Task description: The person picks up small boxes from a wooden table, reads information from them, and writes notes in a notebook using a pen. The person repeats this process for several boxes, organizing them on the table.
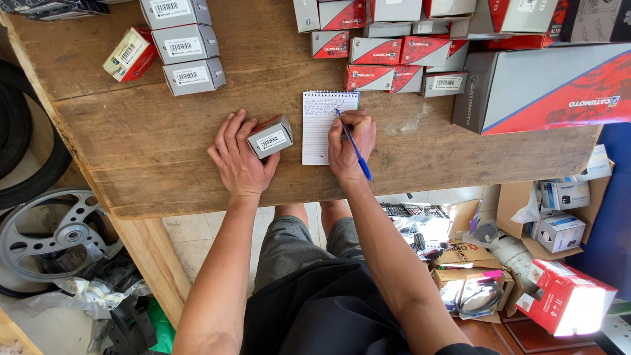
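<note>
The right hand [351, 146] has its grip closed on a blue pen [353, 148], tip on a small spiral notepad [322, 131]. The left hand [240, 154] lies loosely curled round a small grey box [271, 136], tilting it label-up just left of the notepad. Several lines are written at the top of the page; the lower part is blank. More boxes [388, 66] stand behind. The table [144, 138] edge runs just under the wrists, with bare wood to the left.
</note>
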